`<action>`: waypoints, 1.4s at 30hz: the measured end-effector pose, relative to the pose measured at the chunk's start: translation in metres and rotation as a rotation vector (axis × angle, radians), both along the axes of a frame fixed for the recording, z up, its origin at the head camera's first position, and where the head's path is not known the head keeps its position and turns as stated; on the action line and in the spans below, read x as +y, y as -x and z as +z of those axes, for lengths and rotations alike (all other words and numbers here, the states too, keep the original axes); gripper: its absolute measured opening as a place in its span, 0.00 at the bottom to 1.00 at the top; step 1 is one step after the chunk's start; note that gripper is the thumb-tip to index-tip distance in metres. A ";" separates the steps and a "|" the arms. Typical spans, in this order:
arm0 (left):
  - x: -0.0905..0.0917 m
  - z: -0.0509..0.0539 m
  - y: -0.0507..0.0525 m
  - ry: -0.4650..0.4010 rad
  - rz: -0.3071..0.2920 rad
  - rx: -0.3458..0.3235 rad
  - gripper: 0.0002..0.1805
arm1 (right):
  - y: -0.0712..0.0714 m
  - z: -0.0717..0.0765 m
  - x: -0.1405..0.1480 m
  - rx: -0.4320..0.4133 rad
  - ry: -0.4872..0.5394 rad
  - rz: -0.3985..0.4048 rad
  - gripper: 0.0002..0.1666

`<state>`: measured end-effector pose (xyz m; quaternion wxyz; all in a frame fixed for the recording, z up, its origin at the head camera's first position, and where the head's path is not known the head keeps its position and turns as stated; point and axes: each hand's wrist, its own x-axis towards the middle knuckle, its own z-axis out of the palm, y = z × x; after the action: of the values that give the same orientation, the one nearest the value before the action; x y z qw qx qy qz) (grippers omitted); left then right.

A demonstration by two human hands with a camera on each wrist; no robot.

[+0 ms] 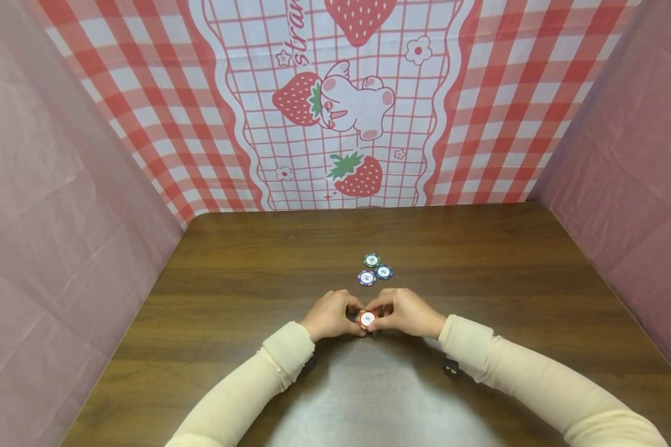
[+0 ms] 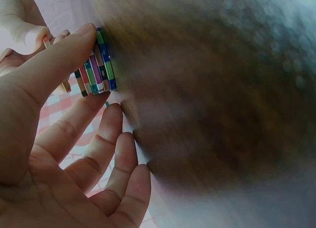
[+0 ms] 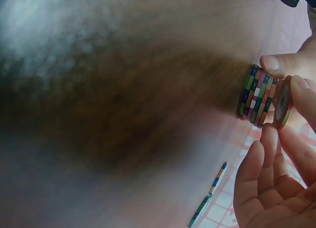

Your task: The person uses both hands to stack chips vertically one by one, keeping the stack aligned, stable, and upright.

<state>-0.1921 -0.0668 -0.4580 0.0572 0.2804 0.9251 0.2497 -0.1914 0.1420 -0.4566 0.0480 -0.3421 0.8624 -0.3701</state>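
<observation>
Left hand (image 1: 332, 313) grips multicoloured stack of round chips (image 2: 96, 70) on brown wood-grain surface (image 1: 246, 273); right hand (image 1: 410, 312) pinches round red-and-white chip (image 1: 367, 319) just above it. Three loose blue and green round chips (image 1: 383, 272) lie toward far edge. Risk imo: off-centre release or finger nudge, stack skews, red-and-white chip slides off.

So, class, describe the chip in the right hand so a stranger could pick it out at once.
On the brown table, find the three loose chips. Just below them in the head view, the left hand holds a chip stack, and over it the right hand pinches a red-rimmed, white-centred chip. Unlike its neighbours, this one is neither stacked nor lying on the table.
</observation>
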 end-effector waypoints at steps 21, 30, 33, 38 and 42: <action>0.000 0.000 0.000 -0.008 0.003 -0.022 0.20 | 0.003 -0.002 -0.004 0.028 -0.059 -0.028 0.12; 0.000 0.001 -0.001 -0.010 0.016 -0.046 0.19 | 0.004 -0.003 -0.006 0.034 -0.078 -0.042 0.12; -0.001 0.001 -0.001 -0.012 0.019 -0.049 0.19 | 0.005 -0.003 -0.006 0.034 -0.083 -0.044 0.12; 0.000 0.002 -0.001 -0.011 0.026 -0.059 0.19 | 0.005 -0.004 -0.007 0.033 -0.094 -0.050 0.12; 0.000 0.002 -0.002 -0.010 0.025 -0.057 0.19 | 0.005 -0.004 -0.007 0.029 -0.095 -0.057 0.13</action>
<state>-0.1903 -0.0670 -0.4559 0.0792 0.2616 0.9253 0.2627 -0.1964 0.1348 -0.4608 0.0413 -0.3202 0.8888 -0.3251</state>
